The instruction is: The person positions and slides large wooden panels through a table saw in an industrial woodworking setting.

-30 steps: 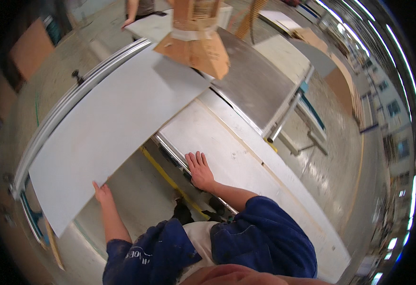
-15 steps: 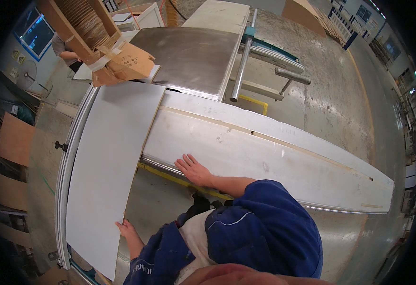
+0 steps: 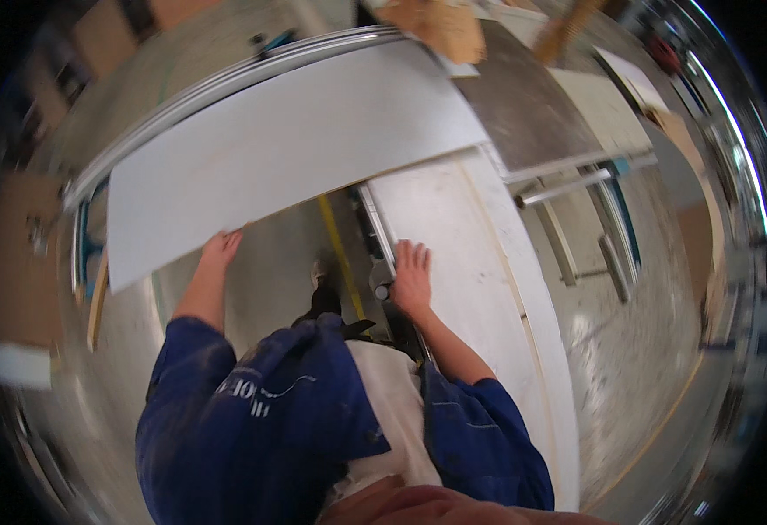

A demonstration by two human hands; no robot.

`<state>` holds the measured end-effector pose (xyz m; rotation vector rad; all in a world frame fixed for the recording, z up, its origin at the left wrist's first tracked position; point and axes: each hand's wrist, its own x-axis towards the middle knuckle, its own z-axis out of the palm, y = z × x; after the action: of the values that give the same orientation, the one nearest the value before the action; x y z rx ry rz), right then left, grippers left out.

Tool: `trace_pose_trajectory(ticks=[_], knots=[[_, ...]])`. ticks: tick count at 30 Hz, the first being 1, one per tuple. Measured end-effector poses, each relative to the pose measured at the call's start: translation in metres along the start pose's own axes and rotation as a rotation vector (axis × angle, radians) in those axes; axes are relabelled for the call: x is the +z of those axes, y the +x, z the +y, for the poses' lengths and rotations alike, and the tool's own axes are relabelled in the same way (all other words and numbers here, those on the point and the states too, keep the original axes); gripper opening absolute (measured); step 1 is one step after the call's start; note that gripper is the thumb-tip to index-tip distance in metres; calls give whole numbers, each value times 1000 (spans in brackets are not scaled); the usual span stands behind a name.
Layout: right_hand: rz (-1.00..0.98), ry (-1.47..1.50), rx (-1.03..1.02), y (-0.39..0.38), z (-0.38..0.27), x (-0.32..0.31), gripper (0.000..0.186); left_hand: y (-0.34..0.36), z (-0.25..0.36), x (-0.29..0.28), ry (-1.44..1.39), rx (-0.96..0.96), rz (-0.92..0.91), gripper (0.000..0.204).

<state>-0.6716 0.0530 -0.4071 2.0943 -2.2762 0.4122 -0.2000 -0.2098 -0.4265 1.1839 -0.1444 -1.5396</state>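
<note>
A large white panel (image 3: 278,149) lies across the far side of the machine. My left hand (image 3: 220,249) grips its near edge towards the left end, with the fingers partly hidden by motion blur. My right hand (image 3: 412,278) rests flat, fingers stretched out, on the long white machine bed (image 3: 453,262), close to its left metal edge. Nothing is held in that hand. The panel's right end overlaps the far end of the bed.
A metal rail (image 3: 226,74) runs along the panel's far side. Brown cardboard (image 3: 453,33) sits beyond its right end, near a dark metal table (image 3: 532,105). Between my hands, a gap shows the floor with a yellow bar (image 3: 338,241). Round metal bars (image 3: 567,188) stand at right.
My view has turned left, so the panel now lies crosswise ahead of me. My left hand stays on the panel's edge, and my right hand remains flat on the bed.
</note>
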Motion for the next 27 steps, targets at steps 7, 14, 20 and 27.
trace_pose_trajectory(ticks=[7, 14, 20, 27], knots=[[-38, 92, -24, -47, 28, -21, 100, -83, -37, -16, 9, 47, 142, 41], [-77, -10, 40, -80, 35, -30, 90, -85, 10, -123, -215, 112, 250, 53], [-227, 9, 181, -95, 7, -60, 86, -88, 83, -174, -343, 276, 309, 53], [-279, 83, 310, -128, -4, -72, 100, -84, 136, -258, 21, 435, 201, 56]])
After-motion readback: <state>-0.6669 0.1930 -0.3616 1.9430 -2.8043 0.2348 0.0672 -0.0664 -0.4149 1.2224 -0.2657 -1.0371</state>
